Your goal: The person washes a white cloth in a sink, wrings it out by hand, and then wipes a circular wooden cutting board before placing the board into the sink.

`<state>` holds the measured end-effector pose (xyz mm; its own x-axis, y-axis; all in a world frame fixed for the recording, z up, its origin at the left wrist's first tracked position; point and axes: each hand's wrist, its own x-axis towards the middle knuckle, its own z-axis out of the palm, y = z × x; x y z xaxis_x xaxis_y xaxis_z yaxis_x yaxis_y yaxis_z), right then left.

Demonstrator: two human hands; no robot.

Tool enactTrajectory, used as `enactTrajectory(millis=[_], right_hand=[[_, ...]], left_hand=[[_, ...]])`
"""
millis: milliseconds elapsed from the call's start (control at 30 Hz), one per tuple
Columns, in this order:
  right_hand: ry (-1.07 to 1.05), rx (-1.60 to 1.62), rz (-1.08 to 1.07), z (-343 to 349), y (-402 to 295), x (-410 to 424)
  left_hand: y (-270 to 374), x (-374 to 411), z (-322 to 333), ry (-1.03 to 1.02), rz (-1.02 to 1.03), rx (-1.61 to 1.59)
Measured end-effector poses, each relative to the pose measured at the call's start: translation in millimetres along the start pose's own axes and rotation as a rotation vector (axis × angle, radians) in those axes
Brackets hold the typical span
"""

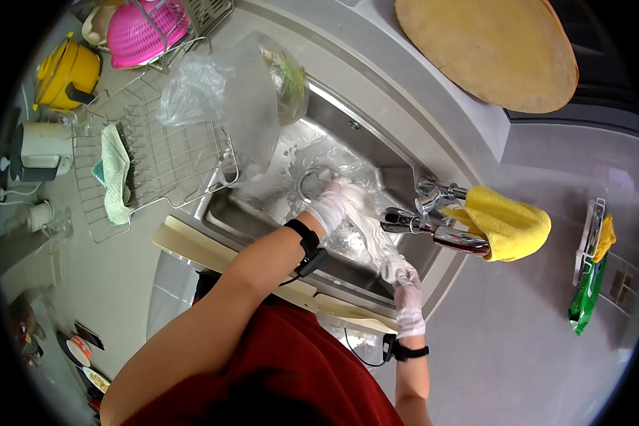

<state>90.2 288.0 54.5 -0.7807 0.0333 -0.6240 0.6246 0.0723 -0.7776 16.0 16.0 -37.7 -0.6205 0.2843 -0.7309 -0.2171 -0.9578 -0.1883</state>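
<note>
A wet white striped cloth (pixel 366 226) stretches diagonally across the steel sink (pixel 346 133). My left hand (pixel 331 205), in a thin translucent glove, grips its upper end beside the round drain (pixel 311 183); the fingertips are partly hidden by the cloth. My right hand (pixel 407 293), gloved the same way, holds the lower end over the sink's near right corner. Water and some suds lie on the sink floor. The chrome faucet (pixel 404 221) stands just right of the cloth, and a yellow cloth (pixel 506 223) hangs over its spout.
A wire dish rack (pixel 178 154) stands left of the sink, with a pale green cloth (pixel 116 175) on it. A clear plastic bag (pixel 245 101) overhangs the sink's upper left, next to bagged greens (pixel 287 82). A round wooden board (pixel 490 48) lies at the upper right.
</note>
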Motion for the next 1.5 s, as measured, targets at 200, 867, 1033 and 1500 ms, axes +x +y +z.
enactTrajectory(millis=[200, 867, 1033, 1500], right_hand=[[-0.165, 0.455, 0.639, 55, 17, 41], [-0.456, -0.017, 0.218, 85, 41, 121], [-0.266, -1.014, -0.167, 84, 32, 108], [-0.186, -0.804, -0.547, 91, -10, 50]], left_hand=[[-44, 12, 10, 0.137, -0.089, 0.064], [-8, -13, -31, 0.206, -0.083, 0.246], [-22, -5, -47, -0.161, 0.033, 0.457], [-31, -8, -46, -0.213, -0.034, 0.494]])
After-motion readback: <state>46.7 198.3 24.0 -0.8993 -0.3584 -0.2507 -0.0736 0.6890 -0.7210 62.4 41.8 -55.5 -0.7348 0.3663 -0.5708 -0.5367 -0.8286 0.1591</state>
